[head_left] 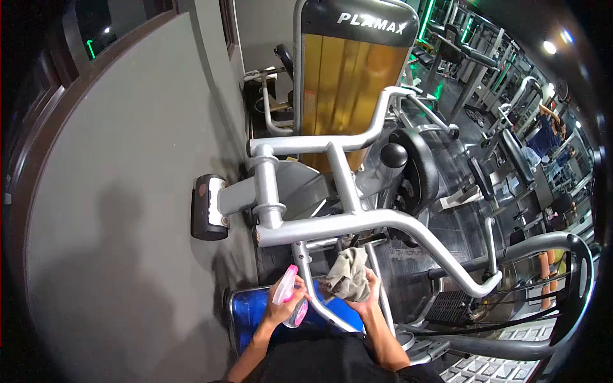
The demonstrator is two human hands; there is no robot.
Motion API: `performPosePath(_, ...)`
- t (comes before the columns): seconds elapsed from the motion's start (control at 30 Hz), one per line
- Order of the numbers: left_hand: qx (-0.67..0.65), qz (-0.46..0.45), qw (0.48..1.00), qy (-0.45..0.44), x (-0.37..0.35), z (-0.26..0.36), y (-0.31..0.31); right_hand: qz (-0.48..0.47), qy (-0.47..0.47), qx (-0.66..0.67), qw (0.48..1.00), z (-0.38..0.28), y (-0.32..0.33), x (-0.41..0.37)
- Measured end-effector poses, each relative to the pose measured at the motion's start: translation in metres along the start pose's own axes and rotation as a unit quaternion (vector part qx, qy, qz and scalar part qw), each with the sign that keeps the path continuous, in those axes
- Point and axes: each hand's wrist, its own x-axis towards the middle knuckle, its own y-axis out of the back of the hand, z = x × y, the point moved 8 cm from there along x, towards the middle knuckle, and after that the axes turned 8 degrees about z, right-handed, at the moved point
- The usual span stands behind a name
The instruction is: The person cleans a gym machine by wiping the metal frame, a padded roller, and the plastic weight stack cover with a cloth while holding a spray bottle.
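Note:
My left hand (279, 309) is wrapped round a spray bottle (295, 314) with a pink and white trigger head and a clear body. In my right hand (370, 298) is a crumpled grey-green cloth (350, 274), bunched above the fingers. Both hands are low in the middle of the view, a short distance apart. Just beyond them stands a gym machine with a silver tube frame (377, 220). A thin silver tube (306, 281) runs down between the bottle and the cloth. Neither item visibly touches the machine's upper bars.
A grey wall (128, 166) is close on the left. A blue panel (252, 313) lies below my hands. The machine's gold and black tower (351, 83) rises ahead, beside a black round pad (415, 172). At the far right, a person (541, 137) is among other gym machines.

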Motion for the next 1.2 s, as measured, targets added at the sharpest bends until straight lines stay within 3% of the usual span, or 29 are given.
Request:
performPosePath(0.2,0.028,0.001,0.999,-0.020,0.001,0.007,-0.001,0.005,-0.067,-0.044,0.997,0.008,0.010,0.005)
performPosePath(0.37,0.035,0.053,0.997,-0.038,0.001,0.018,-0.008,-0.025,-0.009,-0.047,0.999,-0.013,0.010,-0.003)
performPosePath(0.43,0.083,0.091,0.989,-0.077,0.000,0.024,-0.009,0.007,0.050,0.023,0.998,-0.025,0.020,-0.005)
performPosePath(0.6,0.127,0.103,0.984,-0.077,-0.001,0.038,-0.025,-0.008,0.048,0.078,0.996,-0.019,0.026,-0.015)
performPosePath(0.63,0.147,0.098,0.980,-0.091,-0.001,0.040,-0.028,0.022,0.050,0.069,0.996,-0.016,0.039,-0.016)
performPosePath(0.7,0.146,0.085,0.981,-0.092,0.000,0.048,-0.038,0.001,0.115,-0.132,0.985,-0.014,0.054,-0.020)
performPosePath(0.83,0.137,0.052,0.986,-0.076,0.001,0.043,-0.051,0.012,0.042,-0.001,0.999,-0.006,0.050,-0.035)
performPosePath(1.03,0.155,-0.012,0.983,-0.093,0.001,0.049,-0.081,0.019,0.139,-0.007,0.990,-0.046,0.023,-0.053)
performPosePath(1.07,0.155,-0.016,0.985,-0.071,0.001,0.045,-0.083,0.028,0.188,-0.055,0.980,-0.053,0.012,-0.057)
performPosePath(1.1,0.155,-0.014,0.985,-0.073,0.000,0.046,-0.084,0.033,0.172,-0.051,0.983,-0.052,0.003,-0.061)
performPosePath(1.2,0.133,-0.007,0.989,-0.069,-0.006,0.053,-0.081,0.035,0.329,-0.163,0.930,-0.082,0.035,-0.022)
